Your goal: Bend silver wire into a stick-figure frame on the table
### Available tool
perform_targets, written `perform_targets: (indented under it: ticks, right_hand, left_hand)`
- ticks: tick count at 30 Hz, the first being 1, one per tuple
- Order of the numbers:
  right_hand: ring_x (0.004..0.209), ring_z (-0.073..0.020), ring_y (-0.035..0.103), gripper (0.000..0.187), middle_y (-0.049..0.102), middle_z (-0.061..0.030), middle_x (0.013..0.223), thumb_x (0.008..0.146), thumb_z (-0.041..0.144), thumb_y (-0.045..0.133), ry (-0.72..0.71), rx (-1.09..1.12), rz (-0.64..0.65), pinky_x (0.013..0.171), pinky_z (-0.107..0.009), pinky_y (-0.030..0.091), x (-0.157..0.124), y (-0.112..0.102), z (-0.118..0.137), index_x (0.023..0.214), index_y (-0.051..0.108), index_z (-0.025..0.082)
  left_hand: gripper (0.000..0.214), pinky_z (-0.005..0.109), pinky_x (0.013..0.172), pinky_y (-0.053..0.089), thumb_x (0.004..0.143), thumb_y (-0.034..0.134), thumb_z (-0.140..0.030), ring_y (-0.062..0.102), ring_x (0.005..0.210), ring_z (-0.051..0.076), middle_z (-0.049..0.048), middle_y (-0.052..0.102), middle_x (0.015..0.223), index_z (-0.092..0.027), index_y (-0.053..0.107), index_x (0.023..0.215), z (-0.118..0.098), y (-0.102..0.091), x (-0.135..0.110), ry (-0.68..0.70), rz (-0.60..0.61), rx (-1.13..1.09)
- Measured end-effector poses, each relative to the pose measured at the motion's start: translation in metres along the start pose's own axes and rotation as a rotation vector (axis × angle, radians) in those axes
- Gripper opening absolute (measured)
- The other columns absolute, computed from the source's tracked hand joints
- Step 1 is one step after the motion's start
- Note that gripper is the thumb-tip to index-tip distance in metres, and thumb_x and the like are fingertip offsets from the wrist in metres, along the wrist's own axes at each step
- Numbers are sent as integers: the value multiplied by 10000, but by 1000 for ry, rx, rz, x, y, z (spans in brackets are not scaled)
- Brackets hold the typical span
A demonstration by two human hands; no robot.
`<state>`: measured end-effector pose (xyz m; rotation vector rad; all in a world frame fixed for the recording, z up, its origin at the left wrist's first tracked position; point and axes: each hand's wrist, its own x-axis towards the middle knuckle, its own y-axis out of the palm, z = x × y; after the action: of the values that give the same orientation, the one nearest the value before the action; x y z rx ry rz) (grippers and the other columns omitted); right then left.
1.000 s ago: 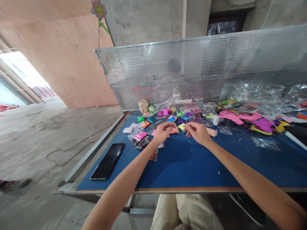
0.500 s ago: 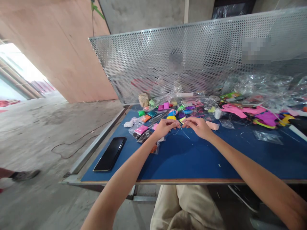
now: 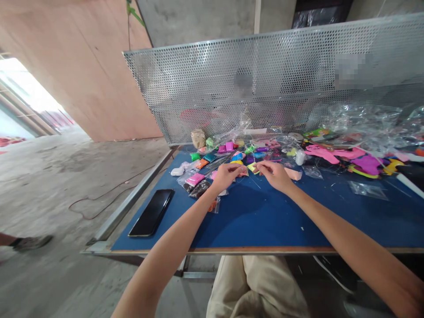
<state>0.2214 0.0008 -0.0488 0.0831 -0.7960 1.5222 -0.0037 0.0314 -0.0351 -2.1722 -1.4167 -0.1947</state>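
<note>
My left hand (image 3: 227,177) is closed in a pinch just above the blue table. From its fingertips a thin pale wire (image 3: 254,182) trails down and to the right. Facing it a short gap away, my right hand (image 3: 274,175) also pinches thumb against forefinger; whatever lies between those fingertips is too small to make out. Behind the gap sits a pale yellow packet (image 3: 252,168), with a yellow packet (image 3: 236,163) by my left fingers. A peach-coloured packet (image 3: 293,174) lies right beside my right hand.
A black phone (image 3: 151,213) lies on the blue table (image 3: 265,225) at the left. Coloured packets, such as a pink one (image 3: 194,179), surround my left hand. Pink foam cut-outs (image 3: 323,153) and clear plastic bags (image 3: 367,119) spread rightward. A perforated metal panel (image 3: 205,75) stands behind.
The fingertips have drawn slightly apart. The thin wire's loop below them has shifted, and its loose end sits a little higher and further left.
</note>
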Motion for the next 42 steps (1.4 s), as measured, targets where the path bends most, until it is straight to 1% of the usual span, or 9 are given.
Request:
perform_targets:
  ticks: [4,7,10,13,16,20,30,37,42]
  right_hand:
    - [869,-235,709,253,755,-59,938,925,369,559,-55,-124,-129,746,-339,544,1,-5,-1,1076,697,221]
    - [830,-218,684,244,734,-51,935,917,341,571,-166,-177,-137,748,-343,537,-2,-9,4,1109,675,232]
    - [791,-199,641,304,692,-50,961,914,316,576,-326,-212,-103,782,-359,533,-6,-10,12,1208,621,253]
    - [920,-227,620,343,651,-73,1081,907,315,602,-434,-307,-74,863,-399,506,-7,-9,17,1248,605,275]
    - [1011,-257,582,282,642,-74,1102,898,351,643,-489,-466,-92,926,-441,440,-7,-7,17,1172,670,292]
    - [953,-244,557,189,673,-51,1027,885,393,675,-503,-593,-130,882,-427,382,-6,-4,16,1043,746,317]
    - [928,-213,552,135,744,-1,972,928,326,638,-542,-615,-133,878,-417,292,-6,-3,16,931,773,319]
    - [930,-223,567,177,751,18,985,964,312,568,-543,-642,-126,909,-448,262,-8,-2,16,901,734,308]
    - [930,-229,577,180,744,2,986,974,308,542,-536,-661,-169,924,-466,244,-10,0,21,888,697,278]
  left_hand:
    - [380,255,711,515,864,614,-504,651,753,156,65,746,885,-158,767,895,4,-3,3,-23,-147,-30]
    - [407,272,724,535,842,632,-533,678,767,164,81,744,888,-149,746,913,7,-4,5,-102,-199,-157]
    - [421,298,731,561,813,673,-536,705,777,175,102,742,927,-135,710,935,8,-2,5,-208,-181,-333]
    - [407,312,759,576,792,719,-503,720,818,183,123,737,1004,-131,687,955,5,2,4,-281,-158,-479]
    - [391,326,778,585,793,732,-480,726,836,192,121,733,1025,-131,675,959,4,7,1,-311,-106,-561]
    - [383,361,787,599,811,722,-465,726,814,191,102,729,991,-130,652,983,3,15,-2,-293,1,-620]
    - [413,393,862,592,693,850,-288,712,867,184,93,723,995,-108,655,1010,3,18,-3,-233,35,-604]
    - [435,422,838,599,682,843,-353,717,837,195,81,736,923,-119,652,995,-2,16,-5,-221,35,-485]
    - [389,371,794,592,719,804,-390,716,817,201,76,738,879,-132,666,976,-6,15,-6,-121,56,-331]
